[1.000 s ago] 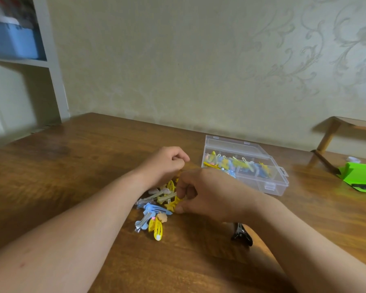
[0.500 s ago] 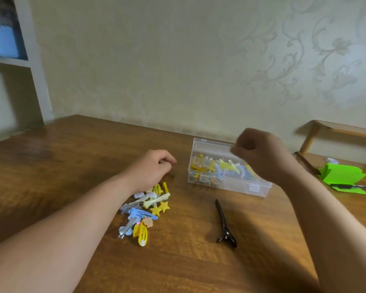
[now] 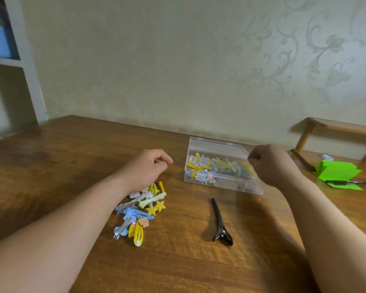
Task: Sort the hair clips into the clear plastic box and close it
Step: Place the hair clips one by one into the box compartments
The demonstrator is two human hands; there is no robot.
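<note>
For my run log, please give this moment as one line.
left hand: curled, by clip pile | right hand: curled, at box | grips: unclear | box: open, partly filled | black clip: alone on table
</note>
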